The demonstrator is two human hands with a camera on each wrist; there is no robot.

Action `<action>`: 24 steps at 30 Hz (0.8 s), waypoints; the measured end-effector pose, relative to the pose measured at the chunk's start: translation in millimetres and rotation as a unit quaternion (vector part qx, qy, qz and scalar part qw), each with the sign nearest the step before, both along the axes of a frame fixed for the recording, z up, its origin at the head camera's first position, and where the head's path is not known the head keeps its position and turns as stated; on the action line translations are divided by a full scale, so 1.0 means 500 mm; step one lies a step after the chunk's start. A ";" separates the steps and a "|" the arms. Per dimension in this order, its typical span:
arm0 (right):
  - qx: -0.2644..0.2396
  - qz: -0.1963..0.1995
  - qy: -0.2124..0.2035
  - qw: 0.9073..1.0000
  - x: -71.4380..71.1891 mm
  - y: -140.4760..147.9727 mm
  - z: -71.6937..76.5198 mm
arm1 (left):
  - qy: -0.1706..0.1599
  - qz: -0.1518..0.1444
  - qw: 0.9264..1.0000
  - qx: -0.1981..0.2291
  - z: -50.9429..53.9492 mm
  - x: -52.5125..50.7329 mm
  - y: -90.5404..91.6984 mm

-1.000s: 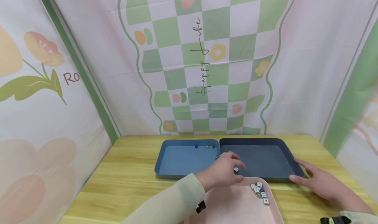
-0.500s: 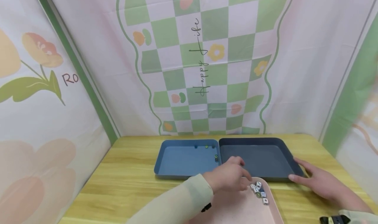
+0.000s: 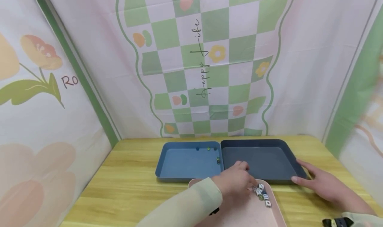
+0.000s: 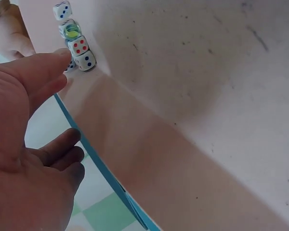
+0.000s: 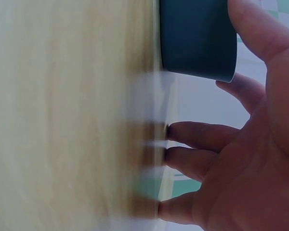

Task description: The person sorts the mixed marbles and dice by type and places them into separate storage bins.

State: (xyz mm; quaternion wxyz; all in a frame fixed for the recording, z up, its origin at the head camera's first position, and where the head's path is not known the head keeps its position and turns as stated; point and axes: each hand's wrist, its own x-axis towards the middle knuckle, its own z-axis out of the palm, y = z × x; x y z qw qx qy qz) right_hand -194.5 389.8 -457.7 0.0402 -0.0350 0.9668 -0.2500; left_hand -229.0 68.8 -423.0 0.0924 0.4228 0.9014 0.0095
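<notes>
My left hand (image 3: 237,182) is over the far part of the pink tray (image 3: 240,217), beside a cluster of white dice (image 3: 261,187). In the left wrist view, its fingertips are at the dice (image 4: 84,60), and I see no die held. A green glass marble (image 4: 72,32) lies among them. At the dark tray's right end, my right hand (image 3: 326,185) rests its thumb and index finger against the outside of the near right corner. The right wrist view has its other fingers stretched out, down by the wooden table (image 5: 62,115), with the dark tray wall (image 5: 197,43) between thumb and index finger.
A blue tray (image 3: 185,162) stands left of the dark tray (image 3: 260,160), their sides touching. Several small marbles (image 3: 208,149) lie along its back and right sides. Behind the table (image 3: 131,163) hangs a patterned curtain (image 3: 215,70).
My left hand has moved right and nearer, from the dark tray's near edge to the dice. The die seen by its fingers a second ago is out of sight. My right hand keeps its place.
</notes>
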 end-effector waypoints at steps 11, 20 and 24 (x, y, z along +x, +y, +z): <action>0.006 0.003 0.010 1.000 -0.003 0.002 0.000 | -0.001 -0.021 1.000 -0.014 -0.003 -0.002 0.009; 0.004 0.001 0.003 1.000 -0.002 0.002 -0.002 | -0.030 0.005 0.999 -0.018 -0.013 -0.002 0.011; 0.007 0.000 0.000 1.000 -0.001 0.002 -0.002 | -0.041 0.006 0.999 -0.022 -0.017 -0.003 0.009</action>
